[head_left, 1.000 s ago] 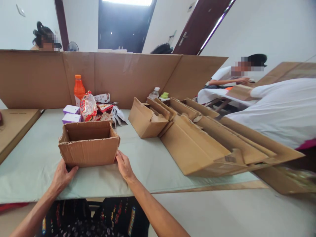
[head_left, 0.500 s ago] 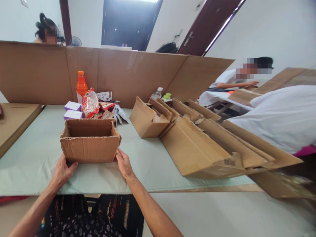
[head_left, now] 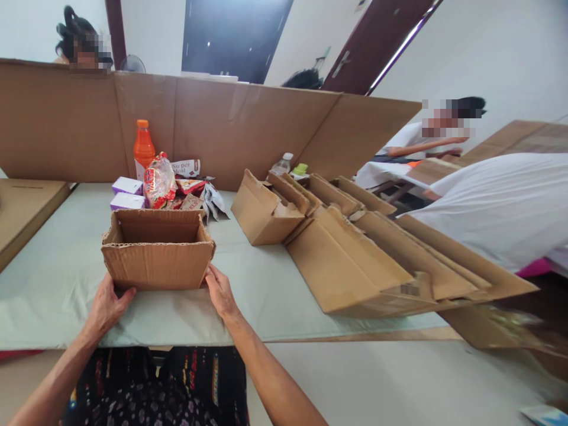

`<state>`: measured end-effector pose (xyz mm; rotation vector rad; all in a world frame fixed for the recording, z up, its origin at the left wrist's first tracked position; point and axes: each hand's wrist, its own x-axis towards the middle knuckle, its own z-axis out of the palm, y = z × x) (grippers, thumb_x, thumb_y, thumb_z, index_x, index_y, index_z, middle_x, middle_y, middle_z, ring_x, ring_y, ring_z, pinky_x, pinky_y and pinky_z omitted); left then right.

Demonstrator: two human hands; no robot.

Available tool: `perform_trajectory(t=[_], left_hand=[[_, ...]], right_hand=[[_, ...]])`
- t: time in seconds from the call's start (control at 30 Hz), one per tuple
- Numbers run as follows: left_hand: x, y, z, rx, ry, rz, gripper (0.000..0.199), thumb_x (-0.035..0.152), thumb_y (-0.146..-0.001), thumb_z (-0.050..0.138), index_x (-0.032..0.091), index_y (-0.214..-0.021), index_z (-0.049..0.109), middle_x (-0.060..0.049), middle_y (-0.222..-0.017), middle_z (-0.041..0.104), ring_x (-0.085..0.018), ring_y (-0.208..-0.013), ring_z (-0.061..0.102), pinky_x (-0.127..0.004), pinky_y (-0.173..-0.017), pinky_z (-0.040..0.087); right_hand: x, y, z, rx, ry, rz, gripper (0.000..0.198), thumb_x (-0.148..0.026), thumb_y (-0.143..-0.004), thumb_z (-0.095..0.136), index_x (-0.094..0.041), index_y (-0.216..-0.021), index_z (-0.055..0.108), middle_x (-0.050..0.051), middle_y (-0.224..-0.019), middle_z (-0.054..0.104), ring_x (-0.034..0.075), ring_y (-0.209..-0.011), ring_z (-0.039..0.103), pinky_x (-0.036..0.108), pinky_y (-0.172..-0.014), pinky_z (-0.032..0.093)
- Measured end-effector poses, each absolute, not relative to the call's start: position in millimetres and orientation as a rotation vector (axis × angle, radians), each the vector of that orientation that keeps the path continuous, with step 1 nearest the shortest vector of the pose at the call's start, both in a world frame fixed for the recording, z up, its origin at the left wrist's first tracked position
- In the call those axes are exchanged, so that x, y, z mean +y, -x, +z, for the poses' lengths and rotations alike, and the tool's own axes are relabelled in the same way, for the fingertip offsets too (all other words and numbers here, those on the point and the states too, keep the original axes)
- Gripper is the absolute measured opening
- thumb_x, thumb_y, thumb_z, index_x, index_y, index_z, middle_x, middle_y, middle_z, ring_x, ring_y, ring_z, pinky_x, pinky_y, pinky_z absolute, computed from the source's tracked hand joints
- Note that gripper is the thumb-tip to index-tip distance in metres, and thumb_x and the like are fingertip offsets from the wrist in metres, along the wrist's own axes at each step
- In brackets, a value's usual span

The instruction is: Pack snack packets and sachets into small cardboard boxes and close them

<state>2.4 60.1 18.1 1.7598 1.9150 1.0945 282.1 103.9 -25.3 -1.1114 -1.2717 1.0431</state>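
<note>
An open-topped cardboard box stands on the pale green cloth in front of me, its upper edges rough and torn. My left hand grips its lower left corner, thumb along the bottom front edge. At the lower right corner, my right hand holds the box's side, with some fingertips hidden behind it. Right behind the box lie two purple-and-white cartons, a clear red-printed food packet and several snack wrappers. An orange drink bottle is upright behind them.
Several open cardboard boxes stand together on the right. Behind them are a clear bottle and a green-capped one. A tall cardboard partition runs along the back. A flat carton lies at left. Other people sit beyond.
My view has shifted slightly, so most things sit a little higher and further left. Both hands keep their hold on the box. The person at right has moved an arm.
</note>
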Motion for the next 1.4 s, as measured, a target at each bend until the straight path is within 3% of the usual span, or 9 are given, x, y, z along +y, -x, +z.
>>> perform_trajectory(t=[0.17,0.37,0.57,0.93,1.23,1.4], left_hand=[[61.5,-2.1,15.8,1.933,-1.747,1.081,0.038,0.052,-0.071,0.059,0.022,-0.094,0.054,0.002,-0.069,0.057,-0.02,-0.056,0.051,-0.036,-0.056,0.047],[61.8,-1.2,14.8,1.922,-1.75,1.071,0.037,0.053,-0.072,0.059,0.023,-0.093,0.052,0.001,-0.072,0.06,-0.021,-0.061,0.054,-0.036,-0.06,0.049],[62.4,-1.6,12.3,1.926,-1.734,1.081,0.036,0.054,-0.07,0.058,0.024,-0.088,0.05,0.004,-0.064,0.052,-0.02,-0.055,0.05,-0.036,-0.056,0.046],[64.9,2.6,7.3,1.888,-1.779,1.085,0.038,0.051,-0.074,0.059,0.023,-0.099,0.054,0.0,-0.077,0.06,-0.025,-0.073,0.06,-0.037,-0.065,0.05],[63.2,0.6,6.0,1.881,-1.779,1.11,0.032,0.05,-0.073,0.058,0.024,-0.09,0.05,0.003,-0.067,0.053,-0.022,-0.059,0.053,-0.037,-0.06,0.047],[64.2,2.3,3.8,1.88,-1.784,1.093,0.034,0.05,-0.074,0.058,0.023,-0.095,0.053,0.001,-0.074,0.058,-0.024,-0.068,0.058,-0.038,-0.065,0.049]], right_hand=[[102.7,-282.2,-24.0,-1.262,1.113,1.064,0.042,-0.059,-0.096,0.052,-0.021,-0.086,0.068,0.004,-0.084,0.071,0.022,-0.081,0.061,0.031,-0.075,0.048],[102.2,-283.3,-25.0,-1.249,1.105,1.072,0.046,-0.062,-0.094,0.055,-0.02,-0.092,0.07,0.006,-0.092,0.074,0.024,-0.09,0.063,0.032,-0.083,0.05],[103.9,-284.2,-28.7,-1.242,1.105,1.087,0.051,-0.066,-0.093,0.056,-0.018,-0.098,0.072,0.007,-0.097,0.077,0.024,-0.092,0.064,0.033,-0.083,0.05],[105.7,-285.8,-32.9,-1.211,1.112,1.101,0.049,-0.066,-0.09,0.06,-0.019,-0.096,0.073,0.006,-0.093,0.076,0.024,-0.09,0.063,0.033,-0.08,0.05],[105.6,-284.3,-32.2,-1.207,1.116,1.11,0.051,-0.067,-0.09,0.06,-0.018,-0.092,0.074,0.005,-0.085,0.074,0.022,-0.082,0.06,0.031,-0.074,0.049],[104.6,-284.7,-33.3,-1.187,1.133,1.118,0.047,-0.065,-0.09,0.061,-0.019,-0.092,0.074,0.005,-0.083,0.073,0.022,-0.08,0.06,0.031,-0.071,0.05]])
